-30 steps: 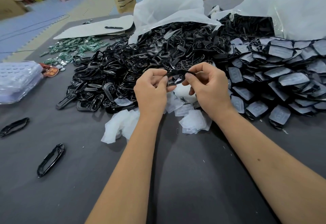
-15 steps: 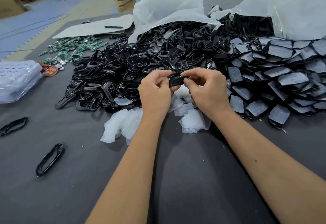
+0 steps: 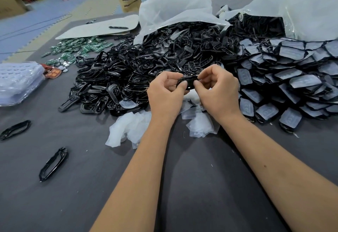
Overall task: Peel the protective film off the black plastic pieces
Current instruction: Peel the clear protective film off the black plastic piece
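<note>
Two bare hands, the left hand (image 3: pixel 165 92) and the right hand (image 3: pixel 217 90), are pinching one small glossy black plastic piece (image 3: pixel 188 82) between them. Two long black plastic oval frames (image 3: pixel 53 164) are lying singly left of the left hand. The heaped glossy black plastic frames (image 3: pixel 118 78) beyond the hands and the grey film-covered black plastic pieces (image 3: pixel 285 78) right of the right hand are lying too many to count.

Two bare forearms reach in from the near edge, no sleeves, watch or rings visible. The left hand (image 3: pixel 165 92) and right hand (image 3: pixel 218 90) are ungloved. A small dark mole marks the right forearm
</note>
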The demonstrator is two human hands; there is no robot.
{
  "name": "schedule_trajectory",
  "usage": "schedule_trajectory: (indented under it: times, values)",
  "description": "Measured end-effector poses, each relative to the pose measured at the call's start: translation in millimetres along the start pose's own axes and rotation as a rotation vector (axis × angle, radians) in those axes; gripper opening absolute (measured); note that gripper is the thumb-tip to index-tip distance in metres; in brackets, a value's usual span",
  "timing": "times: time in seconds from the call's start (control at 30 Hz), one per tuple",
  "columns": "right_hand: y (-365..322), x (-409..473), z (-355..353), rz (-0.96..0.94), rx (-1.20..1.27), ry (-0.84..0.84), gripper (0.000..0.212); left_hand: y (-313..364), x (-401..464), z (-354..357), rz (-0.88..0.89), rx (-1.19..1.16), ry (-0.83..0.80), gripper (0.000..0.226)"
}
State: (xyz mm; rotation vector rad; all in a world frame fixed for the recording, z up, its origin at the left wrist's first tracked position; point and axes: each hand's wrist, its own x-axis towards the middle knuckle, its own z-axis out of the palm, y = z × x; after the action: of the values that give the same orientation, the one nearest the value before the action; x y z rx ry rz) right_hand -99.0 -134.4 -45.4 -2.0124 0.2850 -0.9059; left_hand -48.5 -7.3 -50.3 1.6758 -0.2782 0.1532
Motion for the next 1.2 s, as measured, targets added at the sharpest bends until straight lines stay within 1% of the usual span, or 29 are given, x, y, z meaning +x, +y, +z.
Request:
schedule_trajectory:
  times: [0.1, 0.23, 0.33, 0.43, 0.53, 0.6, 0.63, 0.77, 0.83, 0.9, 1.0, 1.2]
  values:
    - [0.2, -0.6, 0.6, 0.005, 0.016, -0.027, 0.013, -0.5, 1.0, -1.9, -0.010, -0.020, 0.013, 0.022]
    - [1.3, -0.1, 0.5, 0.018, 0.038, -0.032, 0.022, 1.2, 1.4, -5.7, -0.066, -0.205, -0.033, 0.022]
    - [3.4, 0.9, -0.6, 0.009, 0.071, -0.066, 0.018, 1.8, 3.6, -10.2, -0.105, -0.308, -0.084, 0.022]
    - [5.7, 2.1, -1.5, 0.047, 0.171, -0.149, 0.010, 2.9, 4.7, -15.3, -0.142, -0.364, -0.146, 0.025]
    - [6.6, 1.8, -4.0, 0.108, 0.308, -0.183, 0.015, 1.4, 4.7, -15.9, -0.149, -0.420, -0.183, 0.022]
    - [6.2, 2.1, -5.7, 0.137, 0.340, -0.199, 0.017, -0.9, 4.9, -15.6, -0.141, -0.423, -0.184, 0.020]
    - [6.2, 1.8, -6.0, 0.131, 0.315, -0.201, 0.017, -2.4, 4.9, -15.3, -0.137, -0.415, -0.181, 0.020]
    - [-0.3, -0.2, -3.1, -0.012, 0.070, -0.140, 0.014, -4.2, 5.1, -14.7, -0.120, -0.404, -0.179, 0.020]
    - [-3.8, 0.1, -3.6, -0.022, 0.055, -0.143, 0.014, -3.5, 5.4, -16.4, -0.114, -0.405, -0.166, 0.020]
    - [-5.0, 1.6, -6.1, 0.009, 0.142, -0.206, 0.013, -2.8, 5.8, -19.2, -0.104, -0.413, -0.157, 0.020]
    - [-4.3, 2.5, -6.3, 0.092, 0.374, -0.278, 0.009, -0.9, 5.8, -21.9, -0.107, -0.417, -0.167, 0.022]
    - [-2.5, 4.4, -6.1, 0.119, 0.371, -0.266, 0.011, 0.9, 5.9, -22.0, -0.181, -0.432, -0.217, 0.022]
